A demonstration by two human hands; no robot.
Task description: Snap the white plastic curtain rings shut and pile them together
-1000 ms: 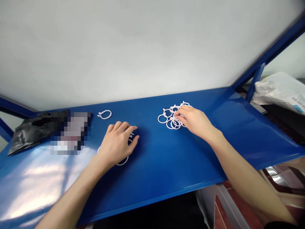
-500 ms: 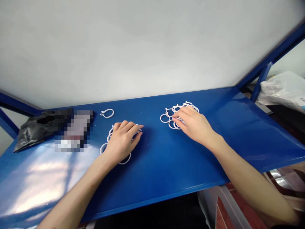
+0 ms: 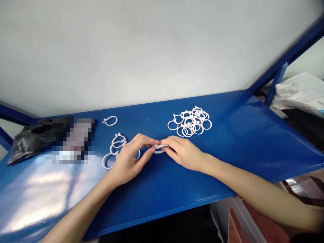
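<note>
Over the middle of the shelf my two hands meet at one thin white ring (image 3: 159,152) with small knobbed ends. My right hand (image 3: 186,153) pinches it from the right between thumb and fingers. From the left, the thumb and fingertips of my left hand (image 3: 133,157) close on its near end. Beneath and beside my left hand lie several white rings (image 3: 118,144), partly hidden by it. A looser heap of white rings (image 3: 189,122) overlaps farther right, beyond my right hand. One single white ring (image 3: 110,120) lies apart at the back left.
The blue shelf (image 3: 157,202) runs up to a pale wall (image 3: 152,50). At its left end are a black plastic bag (image 3: 35,135) and a blurred-out flat object (image 3: 78,138). Blue frame posts (image 3: 277,84) and a clear plastic bag (image 3: 301,91) stand at the right.
My right hand has left the right heap and come to the middle with a ring. My left hand has shifted slightly right to meet it, uncovering more of the left rings.
</note>
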